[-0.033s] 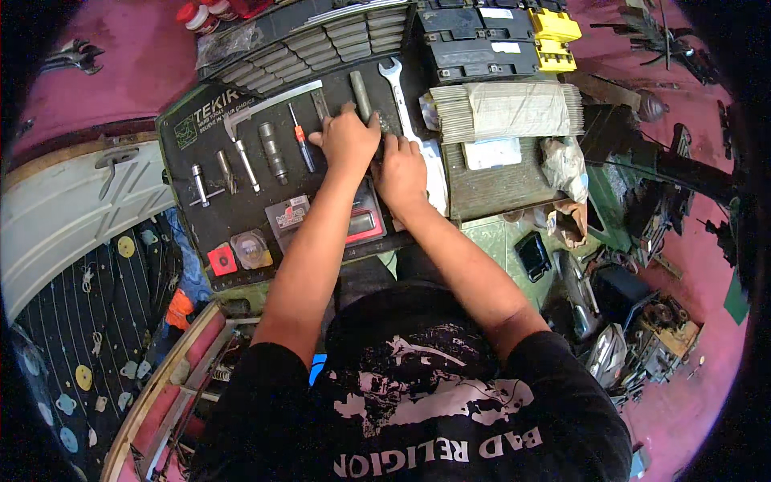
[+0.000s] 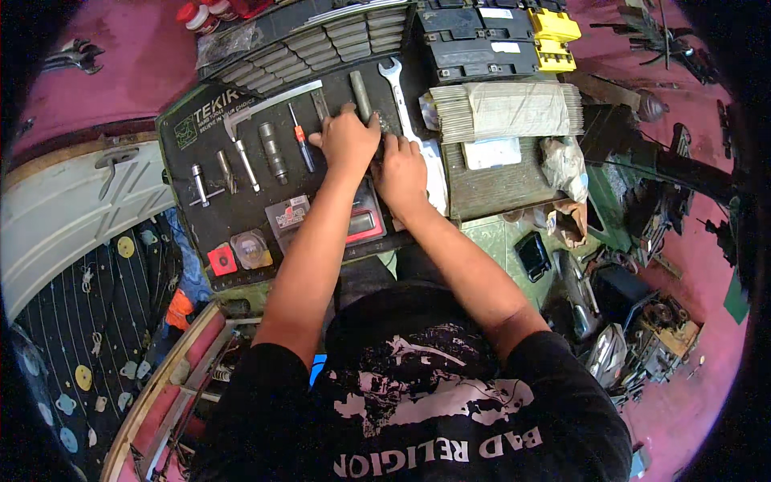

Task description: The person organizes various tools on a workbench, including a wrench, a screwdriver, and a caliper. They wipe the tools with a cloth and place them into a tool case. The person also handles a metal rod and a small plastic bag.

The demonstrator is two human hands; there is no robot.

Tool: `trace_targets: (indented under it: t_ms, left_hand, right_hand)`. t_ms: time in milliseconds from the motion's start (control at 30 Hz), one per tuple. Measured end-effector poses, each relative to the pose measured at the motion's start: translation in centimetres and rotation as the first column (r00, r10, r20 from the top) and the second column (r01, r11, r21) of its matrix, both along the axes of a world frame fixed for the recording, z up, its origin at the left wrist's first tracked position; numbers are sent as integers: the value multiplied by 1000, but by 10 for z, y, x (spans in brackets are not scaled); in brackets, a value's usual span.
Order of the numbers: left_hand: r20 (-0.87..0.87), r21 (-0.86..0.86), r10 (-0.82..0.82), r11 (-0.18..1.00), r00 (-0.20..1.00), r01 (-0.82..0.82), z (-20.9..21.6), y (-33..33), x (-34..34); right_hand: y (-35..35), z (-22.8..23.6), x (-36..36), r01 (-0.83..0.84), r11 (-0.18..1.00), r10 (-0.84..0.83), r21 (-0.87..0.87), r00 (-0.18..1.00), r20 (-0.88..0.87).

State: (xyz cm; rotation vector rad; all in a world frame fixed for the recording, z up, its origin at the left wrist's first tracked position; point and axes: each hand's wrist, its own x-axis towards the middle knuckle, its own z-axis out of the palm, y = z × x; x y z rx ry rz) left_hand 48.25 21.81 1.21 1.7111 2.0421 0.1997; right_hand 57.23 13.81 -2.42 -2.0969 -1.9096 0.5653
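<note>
My left hand lies palm down on the dark mat, its fingers spread and slightly bent. Its left fingers touch or nearly touch the lower end of a flat metal bar. By its thumb is the lower part of a grey metal rod. Close against it, my right hand has curled fingers, and whatever is under them is hidden. A large combination wrench lies just beyond the right hand. To the left are an orange-and-blue screwdriver and a thick grey cylindrical tool.
A long-handled metal tool, a drill bit and a T-handle wrench lie farther left. Packaged parts sit along the near edge. Black batteries stand behind, and a ribbed pad is on the right.
</note>
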Motion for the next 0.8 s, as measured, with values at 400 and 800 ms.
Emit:
trace_targets:
  t_ms: [400,800]
  left_hand:
    - [61,107,37,993,997,-44,8,-36,-36]
    - [144,95,76,991,987,-90,-13,-86,-61]
  right_hand:
    - [-33,25,26,10,993,-3,119,998,-59]
    - [-114,20,78,-229,973,227,8,969,94]
